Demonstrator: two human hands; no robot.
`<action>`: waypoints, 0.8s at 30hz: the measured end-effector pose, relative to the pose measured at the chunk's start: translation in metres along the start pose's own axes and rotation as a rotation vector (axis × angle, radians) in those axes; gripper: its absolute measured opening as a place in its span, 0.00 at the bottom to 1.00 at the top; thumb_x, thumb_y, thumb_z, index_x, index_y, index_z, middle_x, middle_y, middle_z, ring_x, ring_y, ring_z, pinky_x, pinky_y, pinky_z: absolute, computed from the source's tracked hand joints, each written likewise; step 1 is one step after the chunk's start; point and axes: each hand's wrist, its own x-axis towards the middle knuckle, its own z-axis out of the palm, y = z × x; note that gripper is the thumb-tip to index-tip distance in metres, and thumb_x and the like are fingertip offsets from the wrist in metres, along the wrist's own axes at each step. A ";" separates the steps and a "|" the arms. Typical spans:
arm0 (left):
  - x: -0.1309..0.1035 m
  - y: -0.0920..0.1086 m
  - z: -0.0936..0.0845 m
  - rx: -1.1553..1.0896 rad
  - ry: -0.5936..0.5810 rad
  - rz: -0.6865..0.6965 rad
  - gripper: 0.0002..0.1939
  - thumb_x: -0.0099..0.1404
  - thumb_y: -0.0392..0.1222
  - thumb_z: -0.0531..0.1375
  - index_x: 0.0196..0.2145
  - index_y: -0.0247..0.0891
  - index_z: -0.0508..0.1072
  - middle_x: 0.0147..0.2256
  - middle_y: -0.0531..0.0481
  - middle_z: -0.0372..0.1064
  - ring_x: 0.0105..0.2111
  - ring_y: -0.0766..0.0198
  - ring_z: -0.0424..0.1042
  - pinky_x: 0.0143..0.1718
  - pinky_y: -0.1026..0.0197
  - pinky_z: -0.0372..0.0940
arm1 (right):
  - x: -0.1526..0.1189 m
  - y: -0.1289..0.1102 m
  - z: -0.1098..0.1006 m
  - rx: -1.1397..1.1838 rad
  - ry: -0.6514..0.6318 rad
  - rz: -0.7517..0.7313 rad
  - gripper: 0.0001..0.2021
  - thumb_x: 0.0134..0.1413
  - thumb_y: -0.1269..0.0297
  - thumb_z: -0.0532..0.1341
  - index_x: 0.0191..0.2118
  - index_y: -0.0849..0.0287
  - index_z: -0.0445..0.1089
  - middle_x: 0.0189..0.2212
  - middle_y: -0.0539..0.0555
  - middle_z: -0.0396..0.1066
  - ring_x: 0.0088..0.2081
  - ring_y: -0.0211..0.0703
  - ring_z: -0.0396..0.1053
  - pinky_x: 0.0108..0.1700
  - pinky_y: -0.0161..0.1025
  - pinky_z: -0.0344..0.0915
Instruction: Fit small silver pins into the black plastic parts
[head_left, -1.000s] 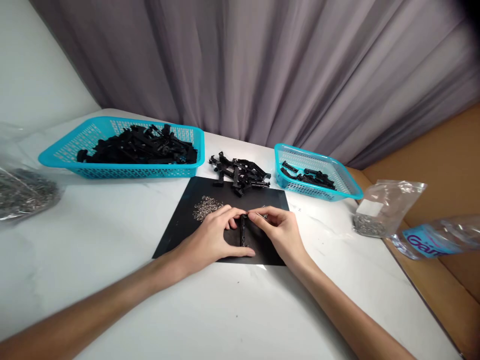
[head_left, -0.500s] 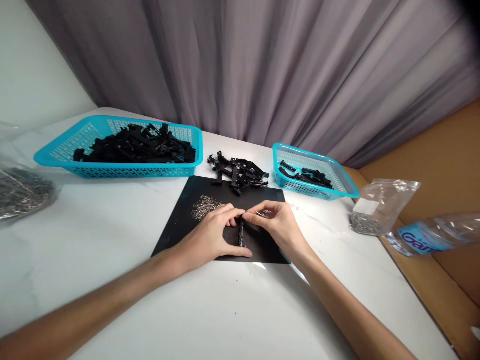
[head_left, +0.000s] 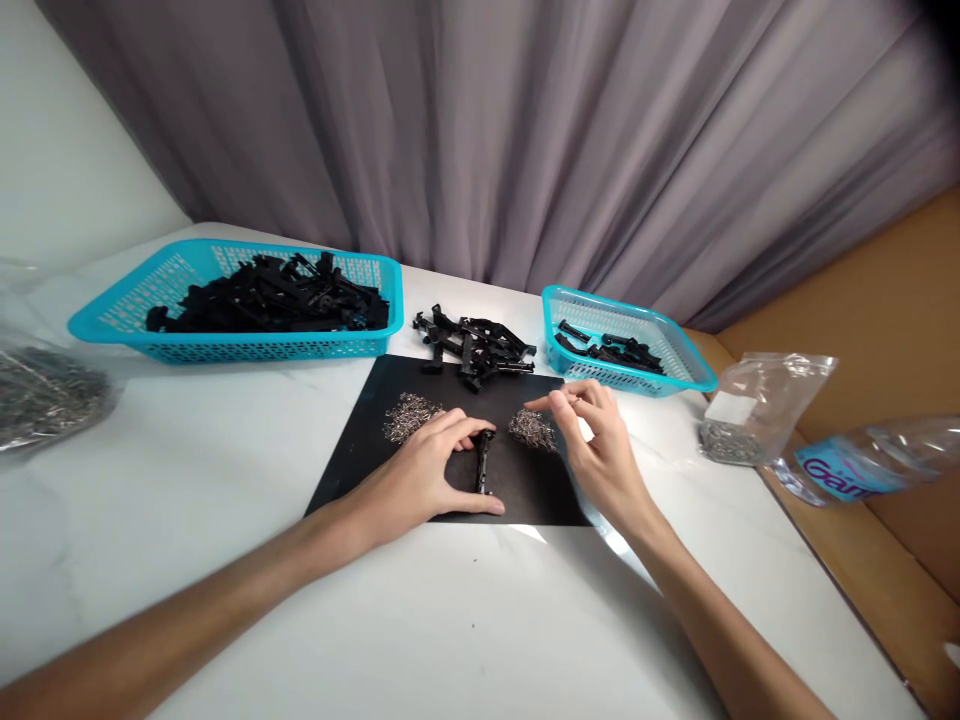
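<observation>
A slim black plastic part [head_left: 483,464] lies on the black mat [head_left: 525,500], pointing away from me. My left hand [head_left: 424,465] grips it lengthwise, fingertips at its far end and thumb at its near end. My right hand [head_left: 596,430] is raised over the mat's right edge, index finger extended and thumb apart from it; no object shows in it. Just left of that hand is a pile of small metal pieces [head_left: 531,430]. A second metal pile [head_left: 409,416] sits beyond my left hand.
Loose black parts [head_left: 480,348] are heaped behind the mat. A large blue basket [head_left: 270,347] at left and a smaller one [head_left: 630,378] at right hold black parts. Bags of metal pieces [head_left: 52,395] [head_left: 731,440] lie at both sides; a plastic bottle [head_left: 855,465] is far right.
My right hand has left the far end of the black part and moved right, its fingers now apart. The right metal pile is uncovered. My left hand keeps its hold.
</observation>
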 end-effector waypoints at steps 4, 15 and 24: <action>0.000 0.003 -0.002 0.004 -0.001 0.021 0.34 0.51 0.59 0.74 0.53 0.44 0.74 0.42 0.49 0.68 0.45 0.51 0.70 0.49 0.48 0.68 | -0.006 0.001 0.007 0.277 -0.201 0.123 0.17 0.68 0.51 0.58 0.39 0.55 0.80 0.29 0.52 0.74 0.31 0.43 0.71 0.36 0.41 0.67; 0.000 0.002 0.000 -0.012 0.005 0.025 0.36 0.50 0.58 0.75 0.53 0.43 0.73 0.42 0.49 0.68 0.44 0.53 0.70 0.48 0.50 0.69 | -0.008 0.002 0.018 0.359 -0.124 0.154 0.19 0.69 0.50 0.57 0.34 0.58 0.75 0.29 0.53 0.76 0.30 0.41 0.73 0.36 0.39 0.70; 0.000 0.000 0.001 0.033 0.005 0.026 0.36 0.51 0.60 0.73 0.53 0.42 0.73 0.43 0.48 0.68 0.46 0.50 0.70 0.49 0.49 0.68 | -0.007 0.005 0.025 0.311 -0.257 0.181 0.17 0.70 0.48 0.54 0.36 0.56 0.68 0.29 0.49 0.67 0.31 0.40 0.65 0.35 0.37 0.62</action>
